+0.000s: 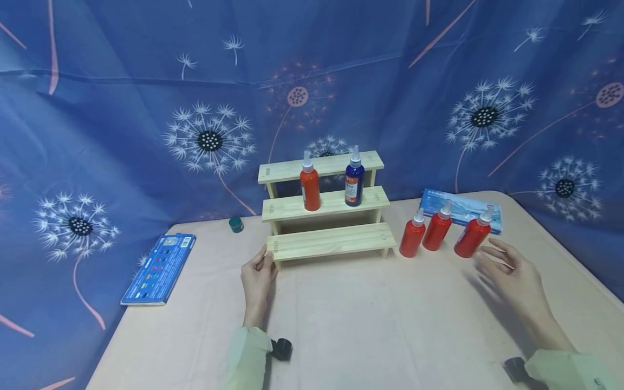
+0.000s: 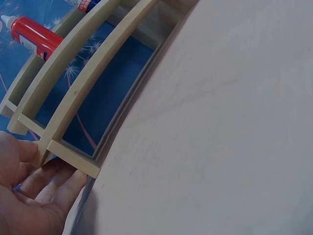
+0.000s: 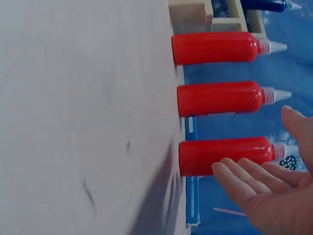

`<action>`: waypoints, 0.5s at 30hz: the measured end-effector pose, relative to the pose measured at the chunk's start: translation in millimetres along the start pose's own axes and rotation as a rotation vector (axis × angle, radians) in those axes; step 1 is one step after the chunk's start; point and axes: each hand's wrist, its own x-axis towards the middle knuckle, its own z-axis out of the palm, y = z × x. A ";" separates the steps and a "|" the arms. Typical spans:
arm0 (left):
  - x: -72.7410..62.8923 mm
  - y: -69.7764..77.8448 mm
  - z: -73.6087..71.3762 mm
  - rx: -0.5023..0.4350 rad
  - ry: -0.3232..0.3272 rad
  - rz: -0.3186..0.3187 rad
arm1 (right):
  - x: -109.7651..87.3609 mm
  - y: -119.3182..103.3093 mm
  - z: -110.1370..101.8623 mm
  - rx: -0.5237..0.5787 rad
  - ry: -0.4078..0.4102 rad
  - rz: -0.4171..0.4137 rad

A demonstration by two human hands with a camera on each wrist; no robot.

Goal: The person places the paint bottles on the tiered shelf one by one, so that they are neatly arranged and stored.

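Note:
A three-step wooden display stand (image 1: 331,241) is in the middle of the head view. My left hand (image 1: 257,276) grips the left end of its lowest step, thumb and fingers on either side of the wood. On the middle step stand a red bottle (image 1: 310,187) and a dark blue bottle (image 1: 354,181), both with pointed caps. Three red bottles stand upright on the table right of the stand: a left one (image 1: 412,236), a middle one (image 1: 437,230) and a right one (image 1: 473,236). My right hand (image 1: 514,276), fingers extended, is beside the right one; contact is unclear.
A blue flat box (image 1: 460,210) lies behind the red bottles. Another blue box (image 1: 159,269) lies at the table's left edge. A small dark green jar (image 1: 236,224) sits left of the stand. Blue dandelion-patterned cloth (image 1: 341,65) hangs behind the table.

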 end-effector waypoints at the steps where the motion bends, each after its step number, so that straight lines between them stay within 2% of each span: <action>1: 0.2 -0.1 -0.1 0.001 0.000 0.000 | 1.2 0.8 -0.2 0.000 0.002 0.007; 8: 2.8 -0.6 0.2 0.011 0.004 -0.015 | 13.1 2.4 3.3 0.007 0.025 0.061; 15: 4.6 -2.2 0.2 0.007 0.012 -0.006 | 34.2 4.7 6.3 0.049 0.032 0.118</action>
